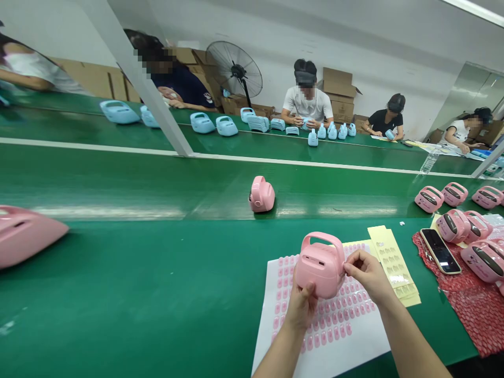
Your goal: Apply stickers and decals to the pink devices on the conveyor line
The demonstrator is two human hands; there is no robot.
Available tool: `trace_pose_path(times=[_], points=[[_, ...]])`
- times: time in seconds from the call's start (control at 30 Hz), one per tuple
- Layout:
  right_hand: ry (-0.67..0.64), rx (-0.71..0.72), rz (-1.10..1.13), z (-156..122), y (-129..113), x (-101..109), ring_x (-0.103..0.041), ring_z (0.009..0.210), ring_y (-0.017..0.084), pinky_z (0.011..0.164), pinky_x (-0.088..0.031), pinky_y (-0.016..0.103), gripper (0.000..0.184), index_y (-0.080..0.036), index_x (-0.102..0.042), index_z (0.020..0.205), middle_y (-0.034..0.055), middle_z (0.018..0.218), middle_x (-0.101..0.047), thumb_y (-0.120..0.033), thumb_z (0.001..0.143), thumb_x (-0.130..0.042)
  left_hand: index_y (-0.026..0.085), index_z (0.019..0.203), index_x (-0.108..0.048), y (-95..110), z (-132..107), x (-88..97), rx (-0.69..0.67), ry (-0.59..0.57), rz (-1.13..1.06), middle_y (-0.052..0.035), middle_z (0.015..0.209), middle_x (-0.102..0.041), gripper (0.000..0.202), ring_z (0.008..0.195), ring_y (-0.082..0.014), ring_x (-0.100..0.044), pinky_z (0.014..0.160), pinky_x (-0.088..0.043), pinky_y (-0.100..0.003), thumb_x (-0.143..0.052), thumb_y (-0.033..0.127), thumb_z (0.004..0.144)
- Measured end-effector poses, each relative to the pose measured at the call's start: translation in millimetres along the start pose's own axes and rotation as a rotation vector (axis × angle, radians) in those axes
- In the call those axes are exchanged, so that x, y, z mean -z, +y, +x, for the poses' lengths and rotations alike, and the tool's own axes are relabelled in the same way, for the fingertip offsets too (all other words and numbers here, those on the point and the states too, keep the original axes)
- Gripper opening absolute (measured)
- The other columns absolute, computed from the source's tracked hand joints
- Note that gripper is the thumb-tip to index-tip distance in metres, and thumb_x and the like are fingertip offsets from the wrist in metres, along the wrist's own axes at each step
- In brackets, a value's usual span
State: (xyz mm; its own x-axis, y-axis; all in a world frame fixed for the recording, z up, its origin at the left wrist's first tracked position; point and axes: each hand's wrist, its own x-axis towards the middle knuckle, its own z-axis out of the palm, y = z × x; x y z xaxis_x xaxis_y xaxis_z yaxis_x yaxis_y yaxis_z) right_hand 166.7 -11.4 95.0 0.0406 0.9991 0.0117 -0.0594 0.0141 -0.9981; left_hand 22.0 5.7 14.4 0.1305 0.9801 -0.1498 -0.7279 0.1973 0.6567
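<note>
Lower centre of frame: left hand (301, 304) grips the underside of a pink plastic handled case (321, 265), fingers closed on it; right hand (364, 273) pinches at the case's right edge, fingertips together against the plastic; case is lifted just above a white sheet of small pink oval stickers (342, 336) lying on the green conveyor belt (157, 294); yellow backing sheets with empty sticker outlines (394, 262) lie just right of the white sheet, partly under it; further right, a black smartphone (440, 251) on a red patterned cloth (472, 310), with a cluster of pink cases (468, 226) around it; centre frame, a lone pink case (262, 194) on the belt; far left edge, another pink case (23, 233), blurred; upper frame, blue cases (214, 124) along the far belt, where seated workers (307, 102) sit.
</note>
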Motion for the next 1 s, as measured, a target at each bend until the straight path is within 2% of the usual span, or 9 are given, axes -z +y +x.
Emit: trace_pose_path(times=[0.27, 0.5, 0.63, 0.83, 1.0], points=[[0.013, -0.002, -0.028, 0, 4, 4, -0.050, 0.058, 0.013, 0.056, -0.038, 0.027, 0.024, -0.020, -0.052, 0.061, -0.0015, 0.059, -0.055, -0.038, 0.063, -0.067, 0.027, 0.120, -0.045, 2, -3, -3.9, -0.022, 0.031, 0.017, -0.0079, 0.108, -0.061, 0.085, 0.105, -0.0298, -0.052, 0.085, -0.045, -0.037, -0.080, 0.039, 0.044], [-0.040, -0.038, -0.038, -3, 2, 9, -0.045, 0.053, 0.011, 0.051, -0.034, 0.025, 0.027, -0.019, -0.050, 0.058, -0.0029, 0.056, -0.051, -0.038, 0.062, -0.068, 0.025, 0.120, -0.044, 2, -4, -4.3, -0.040, -0.058, 0.004, -0.0094, 0.110, -0.059, 0.085, 0.110, -0.0322, -0.047, 0.089, -0.041, -0.041, -0.080, 0.038, 0.044], [-0.110, -0.069, -0.004, -2, -1, 12, -0.048, 0.053, 0.011, 0.052, -0.036, 0.025, 0.028, -0.019, -0.050, 0.058, -0.0031, 0.055, -0.052, -0.039, 0.062, -0.068, 0.024, 0.119, -0.045, 2, -5, -6.0, -0.072, -0.058, 0.023, -0.0102, 0.111, -0.057, 0.084, 0.111, -0.0338, -0.045, 0.089, -0.039, -0.042, -0.080, 0.038, 0.043], [-0.153, -0.140, 0.108, 0, 4, 16, -0.053, 0.048, 0.010, 0.051, -0.041, 0.025, 0.034, -0.019, -0.045, 0.057, -0.0033, 0.051, -0.056, -0.042, 0.057, -0.070, 0.025, 0.116, -0.048, 2, -5, -5.7, -0.089, -0.027, 0.074, -0.0087, 0.110, -0.058, 0.082, 0.104, -0.0313, -0.049, 0.085, -0.041, -0.038, -0.081, 0.035, 0.041], [-0.118, -0.230, 0.134, 1, 12, 17, -0.057, 0.044, 0.012, 0.047, -0.045, 0.025, 0.034, -0.019, -0.042, 0.057, -0.0026, 0.047, -0.058, -0.037, 0.054, -0.070, 0.025, 0.116, -0.047, 2, -6, -4.5, -0.097, -0.014, 0.139, -0.0070, 0.106, -0.058, 0.085, 0.099, -0.0273, -0.050, 0.081, -0.043, -0.033, -0.082, 0.035, 0.039]])
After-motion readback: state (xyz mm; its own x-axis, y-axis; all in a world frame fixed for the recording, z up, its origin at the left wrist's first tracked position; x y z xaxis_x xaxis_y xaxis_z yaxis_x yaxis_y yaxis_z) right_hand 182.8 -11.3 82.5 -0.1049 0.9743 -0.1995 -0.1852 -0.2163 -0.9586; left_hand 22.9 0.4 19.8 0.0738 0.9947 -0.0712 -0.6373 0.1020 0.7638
